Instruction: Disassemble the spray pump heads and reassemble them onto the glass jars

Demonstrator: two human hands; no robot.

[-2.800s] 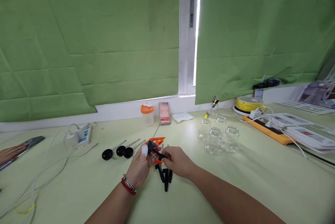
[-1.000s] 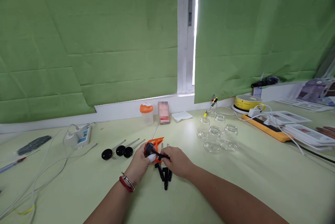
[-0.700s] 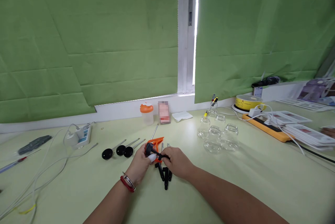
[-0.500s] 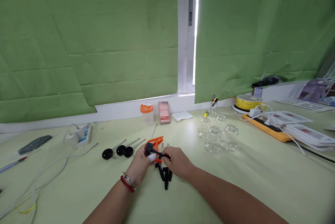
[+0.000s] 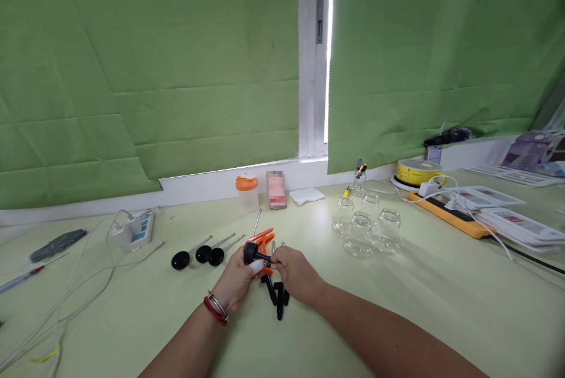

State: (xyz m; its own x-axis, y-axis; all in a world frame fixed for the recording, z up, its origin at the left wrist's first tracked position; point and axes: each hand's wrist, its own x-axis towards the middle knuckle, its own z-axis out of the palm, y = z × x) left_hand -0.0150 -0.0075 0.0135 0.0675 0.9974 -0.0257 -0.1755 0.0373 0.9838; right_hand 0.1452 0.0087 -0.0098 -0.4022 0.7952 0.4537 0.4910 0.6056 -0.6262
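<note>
left hand: fingers curled round the wide end of a black plastic piece; something white covers the thumb
left wrist: a red band beside a shiny metal bangle
right hand: thumb and fingers pinching the narrow end of the same piece
black plastic piece: raised in front of the person between the two hands, round and knob-like at the left, slim and stem-like at the right
orange frame: bright, angular plastic with open gaps, just behind the held piece and partly hidden by the hands
black handles: matte, stubby and bent at one end, on the table just below the hands
discs: three glossy black rounds, the leftmost a little apart, each with a thin metal rod pointing up and right
jars: clear, smooth glass, bulging below narrower necks, grouped right of the hands
cup: translucent, with an orange lid, near the wall
blinds: green, creased fabric
</note>
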